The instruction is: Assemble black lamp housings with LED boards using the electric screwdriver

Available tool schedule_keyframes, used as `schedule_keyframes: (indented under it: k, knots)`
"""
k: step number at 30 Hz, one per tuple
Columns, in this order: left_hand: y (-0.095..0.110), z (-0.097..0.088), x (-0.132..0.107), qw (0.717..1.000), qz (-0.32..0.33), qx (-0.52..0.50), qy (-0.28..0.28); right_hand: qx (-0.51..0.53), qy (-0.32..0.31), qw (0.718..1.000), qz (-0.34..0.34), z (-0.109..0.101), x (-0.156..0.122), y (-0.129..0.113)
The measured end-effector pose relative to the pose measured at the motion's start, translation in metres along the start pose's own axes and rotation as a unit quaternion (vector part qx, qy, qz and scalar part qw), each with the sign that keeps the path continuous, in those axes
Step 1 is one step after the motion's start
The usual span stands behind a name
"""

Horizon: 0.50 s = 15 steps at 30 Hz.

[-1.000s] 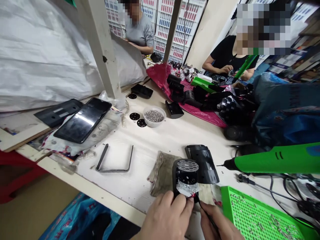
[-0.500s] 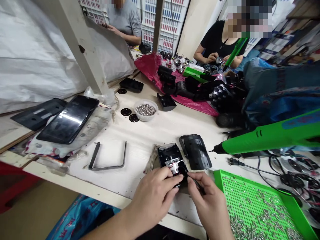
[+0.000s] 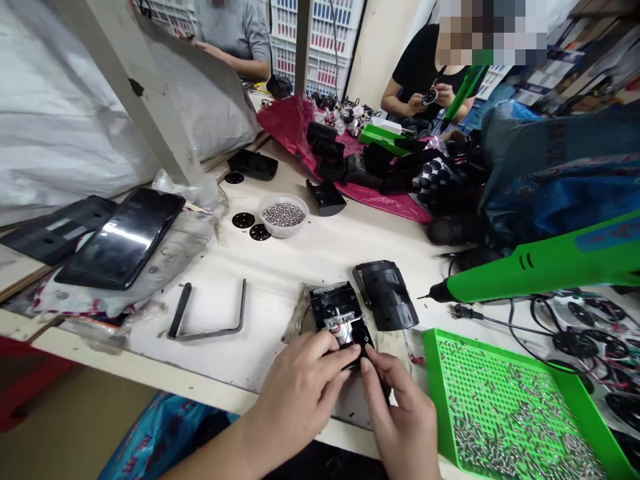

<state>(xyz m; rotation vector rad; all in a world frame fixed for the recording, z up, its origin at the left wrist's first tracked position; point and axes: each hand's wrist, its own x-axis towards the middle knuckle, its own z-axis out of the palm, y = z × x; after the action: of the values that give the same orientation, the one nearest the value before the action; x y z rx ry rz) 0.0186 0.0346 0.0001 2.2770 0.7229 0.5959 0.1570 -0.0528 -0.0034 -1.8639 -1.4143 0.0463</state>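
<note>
A black plastic housing lies open side up near the table's front edge, with a light metal part and thin wires inside. My left hand steadies it, the fingers closed over its near left part. At its near right corner, my right hand pinches a thin black cord-like piece, mostly hidden by the fingers. Just behind, a ribbed black housing half lies curved side up. A green electric screwdriver points its bit toward this half from the right, touched by neither hand.
A green tray of screws stands at right, with a plug and wired parts beyond. A metal bracket, a phone and a bowl of small metal parts lie left and back. Two people work opposite.
The view has shifted slightly, moving the scene left and up. My right hand has drawn in closer to the housing's corner, while the left hand keeps its place on the housing.
</note>
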Motion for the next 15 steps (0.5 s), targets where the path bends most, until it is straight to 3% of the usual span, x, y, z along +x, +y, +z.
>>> schedule_keyframes:
  k: [4, 8, 10, 15]
  knots:
    - [-0.002, -0.002, 0.002, 1.0, -0.001, -0.03, -0.006, -0.138, -0.043, 0.978, -0.151, -0.014, 0.005, 0.005]
    - [-0.002, -0.003, 0.007, 1.0, 0.015, -0.022, 0.005, -0.221, -0.078, 0.944, -0.232, -0.019, 0.013, 0.008]
    - [-0.002, -0.001, 0.006, 0.999, 0.03, 0.007, 0.019, -0.235, -0.069, 0.939, -0.241, -0.019, 0.012, 0.008]
    - [-0.001, 0.007, -0.007, 0.988, 0.071, 0.088, 0.102, -0.2, -0.084, 0.959, -0.183, -0.024, 0.007, 0.009]
